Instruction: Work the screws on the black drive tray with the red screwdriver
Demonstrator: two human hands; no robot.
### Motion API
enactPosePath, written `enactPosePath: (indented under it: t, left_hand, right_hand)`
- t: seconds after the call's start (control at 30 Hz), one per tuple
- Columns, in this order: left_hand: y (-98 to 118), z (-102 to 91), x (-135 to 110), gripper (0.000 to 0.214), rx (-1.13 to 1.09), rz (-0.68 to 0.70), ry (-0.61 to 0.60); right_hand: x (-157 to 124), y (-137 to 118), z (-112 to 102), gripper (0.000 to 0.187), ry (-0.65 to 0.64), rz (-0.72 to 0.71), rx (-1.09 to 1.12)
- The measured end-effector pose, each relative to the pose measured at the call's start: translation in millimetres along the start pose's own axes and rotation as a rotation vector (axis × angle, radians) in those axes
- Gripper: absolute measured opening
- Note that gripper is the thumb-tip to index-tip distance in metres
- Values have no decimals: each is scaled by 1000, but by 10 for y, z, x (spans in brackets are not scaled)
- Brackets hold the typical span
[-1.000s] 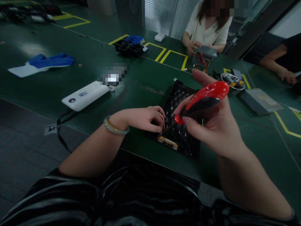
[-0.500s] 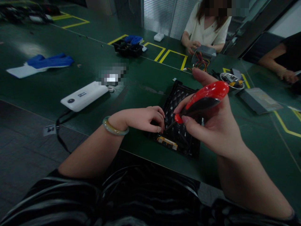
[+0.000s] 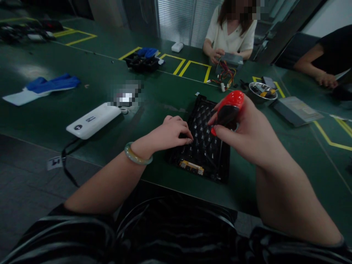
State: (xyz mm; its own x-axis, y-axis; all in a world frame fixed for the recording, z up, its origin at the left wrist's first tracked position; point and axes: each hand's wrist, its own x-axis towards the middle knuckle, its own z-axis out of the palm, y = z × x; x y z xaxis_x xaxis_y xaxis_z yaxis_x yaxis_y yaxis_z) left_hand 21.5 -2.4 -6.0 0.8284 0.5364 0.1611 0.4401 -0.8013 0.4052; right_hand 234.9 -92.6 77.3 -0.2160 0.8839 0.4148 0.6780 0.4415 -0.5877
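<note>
Head view: screwdriver (image 3: 230,106) in your right hand (image 3: 251,130), black panel (image 3: 202,124) before you

You have the red-and-black screwdriver gripped in your right hand, thumb and fingers closed round its handle, above the right part of the panel. Its tip can't be made out. Your left hand (image 3: 173,132), with a bangle (image 3: 137,154) on the wrist, is bent over the panel's left edge, fingers curled; you can't tell from here whether they pinch anything. The panel lies on the green table (image 3: 158,123) right in front of you, its bumpy face up, with an orange strip (image 3: 191,167) along the end nearest you. To your left are a white device (image 3: 95,120) and, farther off, a blue-and-white glove (image 3: 52,85). Across the table, a person (image 3: 231,35) in a cream top has a hand on a grey box (image 3: 233,59) with coloured wires (image 3: 230,75). A metal bowl (image 3: 275,97) stands beyond your right hand.
</note>
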Motion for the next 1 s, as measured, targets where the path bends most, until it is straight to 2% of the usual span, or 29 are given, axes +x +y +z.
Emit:
enactPosePath:
  t: [0.17, 0.33, 0.47, 0.57, 0.63, 0.77, 1.0]
  left_hand:
    - [59, 77, 72, 15, 83, 15, -17]
    - [79, 68, 98, 16, 70, -5, -50]
    - [139, 16, 43, 17, -143, -62, 16]
    - [196, 3, -14, 14, -367, -56, 9]
    - [216, 10, -36, 11, -413, -56, 29]
    - [200, 34, -38, 13, -401, -45, 108]
    - [109, 26, -32, 20, -345, -10, 82]
  right_hand:
    - [30, 104, 14, 34, -20, 14, -27]
    - [39, 102, 9, 31, -19, 44, -109]
    - [41, 111, 2, 30, -38, 35, -92]
    - [43, 124, 2, 30, -51, 31, -85]
    - [45, 138, 4, 28, -52, 39, -94]
    - [51, 176, 8, 27, -43, 55, -93]
    - [66, 197, 13, 27, -49, 64, -73]
